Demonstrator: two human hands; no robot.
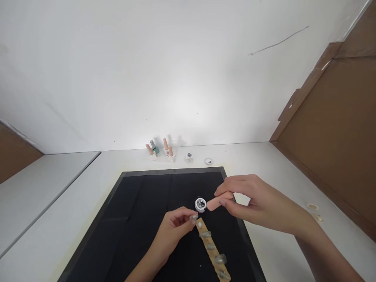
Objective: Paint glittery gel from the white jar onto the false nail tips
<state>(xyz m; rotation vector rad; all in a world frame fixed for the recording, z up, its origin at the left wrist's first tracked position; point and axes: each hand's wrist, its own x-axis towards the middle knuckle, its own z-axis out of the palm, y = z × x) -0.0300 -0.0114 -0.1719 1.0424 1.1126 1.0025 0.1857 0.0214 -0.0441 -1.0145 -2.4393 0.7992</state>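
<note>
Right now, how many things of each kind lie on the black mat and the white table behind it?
Black mat: 1
Tan wooden strip carrying nail tips: 1
Grey nail tips on it: 4
Small round white jars: 3, one on the mat
Peach polish cap with brush, in the right hand: 1
Polish bottles at the wall: roughly 4
Total: about 14

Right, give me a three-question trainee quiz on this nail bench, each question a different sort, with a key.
1. True or false: the right hand holds a peach-coloured stick by the small round jar.
2. Multiple choice: the strip of nail tips lies on A) the black mat, B) the white table, C) the brown board.
3. Fill in: the left hand pinches a single nail ____ near the strip's upper end.

Key
1. True.
2. A.
3. Tip.
</note>
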